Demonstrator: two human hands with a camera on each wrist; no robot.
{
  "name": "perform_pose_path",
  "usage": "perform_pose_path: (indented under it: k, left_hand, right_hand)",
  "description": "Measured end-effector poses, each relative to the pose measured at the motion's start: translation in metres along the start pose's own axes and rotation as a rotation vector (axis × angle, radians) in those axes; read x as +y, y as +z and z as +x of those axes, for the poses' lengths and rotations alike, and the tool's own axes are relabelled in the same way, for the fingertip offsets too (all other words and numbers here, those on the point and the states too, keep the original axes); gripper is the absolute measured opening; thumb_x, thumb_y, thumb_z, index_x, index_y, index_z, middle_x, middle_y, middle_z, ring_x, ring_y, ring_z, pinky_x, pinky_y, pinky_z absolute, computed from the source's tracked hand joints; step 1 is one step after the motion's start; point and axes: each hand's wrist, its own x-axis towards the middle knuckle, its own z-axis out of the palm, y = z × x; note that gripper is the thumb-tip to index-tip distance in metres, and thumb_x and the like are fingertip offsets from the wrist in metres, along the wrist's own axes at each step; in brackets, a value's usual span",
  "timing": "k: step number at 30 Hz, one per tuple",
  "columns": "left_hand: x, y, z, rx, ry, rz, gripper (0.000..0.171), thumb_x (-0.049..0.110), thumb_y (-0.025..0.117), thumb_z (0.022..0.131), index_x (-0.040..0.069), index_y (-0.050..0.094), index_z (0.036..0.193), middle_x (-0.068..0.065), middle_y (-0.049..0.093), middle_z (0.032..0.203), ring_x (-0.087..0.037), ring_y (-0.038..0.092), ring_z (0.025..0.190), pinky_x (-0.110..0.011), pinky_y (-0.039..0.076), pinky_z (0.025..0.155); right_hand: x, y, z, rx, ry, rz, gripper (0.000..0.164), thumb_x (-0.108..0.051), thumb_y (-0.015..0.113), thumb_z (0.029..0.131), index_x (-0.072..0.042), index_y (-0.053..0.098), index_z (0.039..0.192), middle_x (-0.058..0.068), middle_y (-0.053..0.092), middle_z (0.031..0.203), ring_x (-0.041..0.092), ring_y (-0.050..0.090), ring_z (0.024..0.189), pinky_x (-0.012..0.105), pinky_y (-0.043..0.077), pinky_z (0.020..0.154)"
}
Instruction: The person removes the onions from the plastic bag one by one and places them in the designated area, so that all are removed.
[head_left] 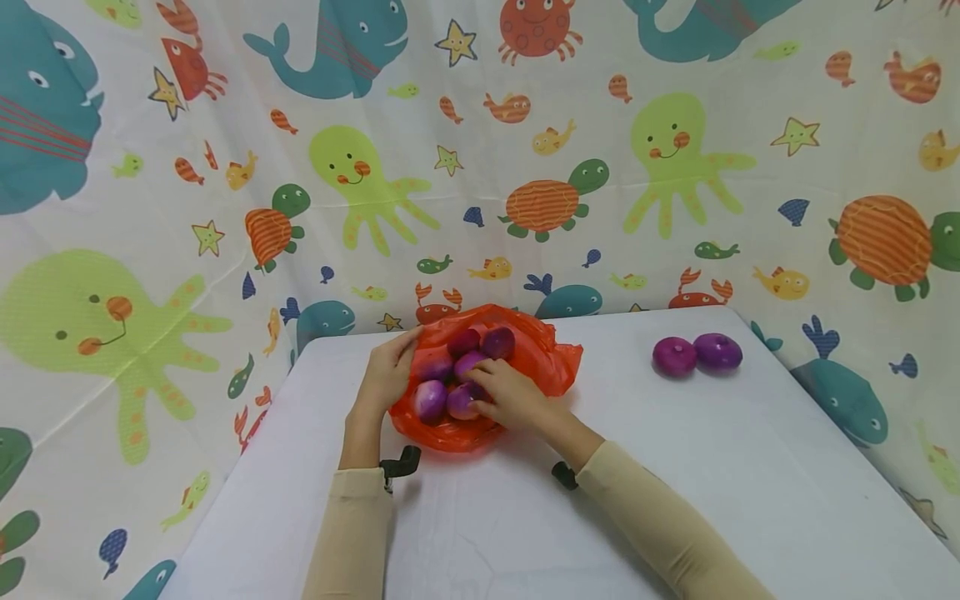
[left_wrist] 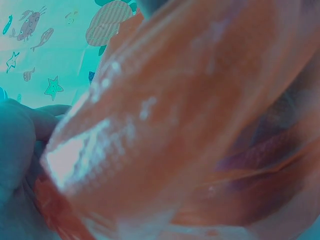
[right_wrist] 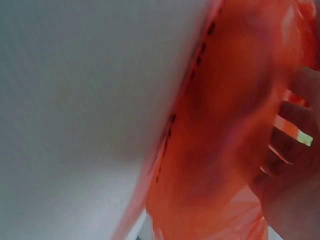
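Note:
A red plastic bag lies with its mouth spread wide, and several purple red onions sit inside it. My left hand holds the bag's left edge; in the left wrist view its fingers pass behind the shiny film. Reaching in from the right, my right hand has its fingers and thumb around an onion near the front of the bag. In the right wrist view, the bent fingers are beside the red film, and the onion is hidden.
Two more purple onions sit side by side at the back right of the white table. Behind the table hangs a curtain printed with sea animals.

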Motion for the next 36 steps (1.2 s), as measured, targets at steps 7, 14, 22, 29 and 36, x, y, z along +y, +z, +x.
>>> perform_pose_path:
  k: [7,14,22,29,36]
  left_hand:
    - [-0.001,0.0,0.0,-0.003,-0.007,-0.003,0.043,0.022,0.045,0.112,0.02,0.053,0.154,-0.009,0.057,0.154,-0.034,0.053,0.142,-0.055,0.045,0.116]
    - [-0.002,0.0,0.001,0.008,-0.002,0.006,0.042,0.02,0.047,0.112,0.019,0.055,0.152,-0.009,0.058,0.152,-0.034,0.054,0.142,-0.054,0.044,0.117]
    - [-0.003,-0.001,0.002,0.012,0.008,0.002,0.042,0.019,0.047,0.111,0.015,0.055,0.152,-0.011,0.059,0.151,-0.035,0.054,0.141,-0.056,0.044,0.117]
    - [-0.003,-0.002,0.0,0.012,0.008,-0.001,0.042,0.019,0.048,0.111,0.017,0.055,0.152,-0.011,0.059,0.152,-0.036,0.055,0.141,-0.056,0.045,0.116]
    - [-0.002,-0.003,0.0,0.014,0.004,0.011,0.042,0.02,0.048,0.111,0.019,0.055,0.152,-0.01,0.058,0.152,-0.035,0.054,0.142,-0.055,0.045,0.116]
  right_hand:
    - [-0.008,0.009,0.003,-0.062,-0.013,-0.035,0.061,-0.041,0.071,0.098,-0.018,0.055,0.152,0.004,0.058,0.141,0.023,0.052,0.132,0.042,0.052,0.111]
    - [-0.011,0.014,0.003,-0.064,-0.002,-0.02,0.051,-0.039,0.072,0.097,-0.016,0.062,0.142,0.003,0.055,0.132,0.022,0.052,0.125,0.038,0.054,0.107]
    - [-0.015,0.013,0.001,-0.105,0.02,0.071,0.048,-0.031,0.077,0.095,-0.021,0.054,0.135,0.005,0.054,0.133,0.023,0.055,0.125,0.041,0.054,0.109]
    - [-0.016,0.011,-0.002,-0.129,0.041,0.077,0.056,-0.03,0.08,0.093,-0.021,0.052,0.14,0.005,0.06,0.135,0.024,0.055,0.13,0.044,0.052,0.112]
    - [-0.012,0.002,-0.008,-0.004,0.083,0.142,0.06,-0.029,0.083,0.089,-0.02,0.055,0.141,0.005,0.054,0.143,0.025,0.048,0.136,0.046,0.052,0.111]
